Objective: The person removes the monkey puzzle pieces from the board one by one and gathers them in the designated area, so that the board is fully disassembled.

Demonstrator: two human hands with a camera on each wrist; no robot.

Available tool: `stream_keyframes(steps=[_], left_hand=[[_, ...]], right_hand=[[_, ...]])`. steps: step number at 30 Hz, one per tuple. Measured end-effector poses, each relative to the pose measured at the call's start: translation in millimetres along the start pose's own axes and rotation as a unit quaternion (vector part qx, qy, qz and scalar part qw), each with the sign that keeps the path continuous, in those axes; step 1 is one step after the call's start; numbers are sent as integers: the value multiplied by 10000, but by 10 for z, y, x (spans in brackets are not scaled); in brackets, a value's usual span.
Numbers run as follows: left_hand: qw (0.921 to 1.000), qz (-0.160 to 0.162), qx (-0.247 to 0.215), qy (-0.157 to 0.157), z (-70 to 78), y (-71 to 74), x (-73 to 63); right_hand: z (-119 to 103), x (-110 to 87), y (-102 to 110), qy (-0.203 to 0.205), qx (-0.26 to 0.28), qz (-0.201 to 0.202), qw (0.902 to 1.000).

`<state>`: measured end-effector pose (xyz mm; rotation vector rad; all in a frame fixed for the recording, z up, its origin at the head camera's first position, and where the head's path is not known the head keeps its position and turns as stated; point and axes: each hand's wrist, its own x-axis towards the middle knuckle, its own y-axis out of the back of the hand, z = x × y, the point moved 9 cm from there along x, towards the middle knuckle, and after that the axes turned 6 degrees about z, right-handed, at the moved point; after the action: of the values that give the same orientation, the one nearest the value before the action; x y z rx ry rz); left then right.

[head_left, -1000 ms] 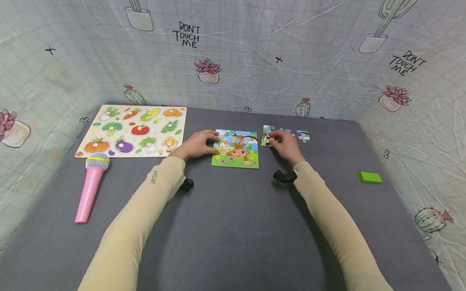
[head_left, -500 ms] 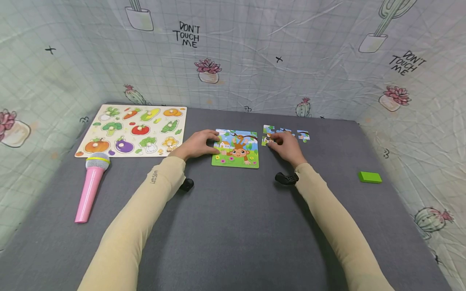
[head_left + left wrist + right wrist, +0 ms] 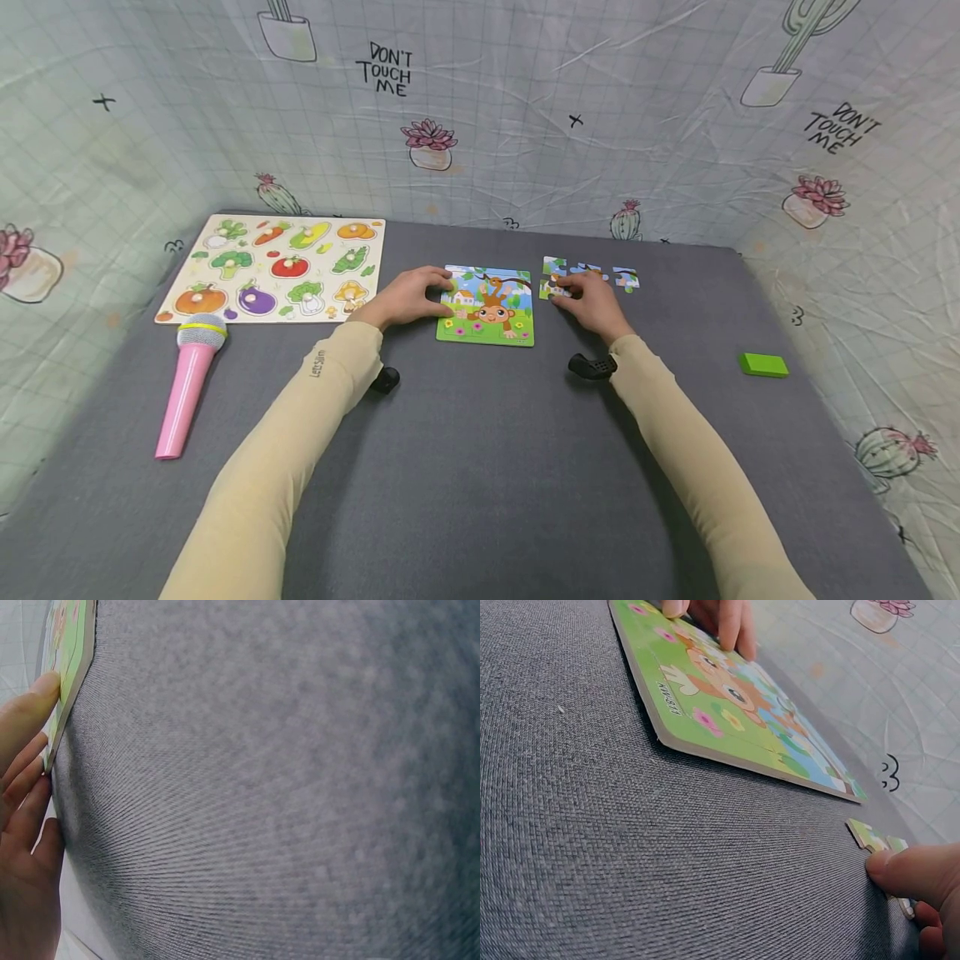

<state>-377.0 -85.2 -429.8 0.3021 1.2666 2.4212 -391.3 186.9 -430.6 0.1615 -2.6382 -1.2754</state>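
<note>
A square jigsaw puzzle [image 3: 491,321] with a monkey picture lies on the grey table in the middle of the head view. My left hand [image 3: 405,298] holds it at its left side, the thumb [image 3: 30,709] over the picture's edge and the other fingers along the border. To the right of the puzzle, my right hand [image 3: 597,308] pinches a small jigsaw piece [image 3: 555,287] between thumb and fingertips, low at the table. Beside those fingers lie more loose jigsaw pieces [image 3: 626,278], partly hidden behind the hand.
A vegetable-picture board [image 3: 288,268] lies at the back left. The pink microphone [image 3: 186,387] rests against its front edge. A green block [image 3: 762,365] sits far right, and a patterned cloth wall [image 3: 495,83] rises behind the table.
My right hand has shifted slightly to the right, its fingers staying at the loose jigsaw pieces. The left hand and the monkey puzzle keep their place.
</note>
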Motion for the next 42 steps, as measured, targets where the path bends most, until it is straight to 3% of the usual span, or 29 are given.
stream_keyframes(steps=[22,27,33,37,42], left_hand=[[10000,27,-52,-64,-15,-10,3],[9999,47,-69,-64,-12,-6,-7],[10000,46,-68,-46,-6,0,-2],[10000,45,-59,-29,-8,2,-3],[9999,39,-92,-38,-2,-1,-14]], right_hand=[[20,27,-7,-209,235,-61,9995],[-157,35,-50,-418,727,-133,9964],[-527,14,-234,-617,1291,-558,9881],[-727,21,-379,-404,1300,-681,9883],[-766,21,-541,-413,1220,-831,9882]])
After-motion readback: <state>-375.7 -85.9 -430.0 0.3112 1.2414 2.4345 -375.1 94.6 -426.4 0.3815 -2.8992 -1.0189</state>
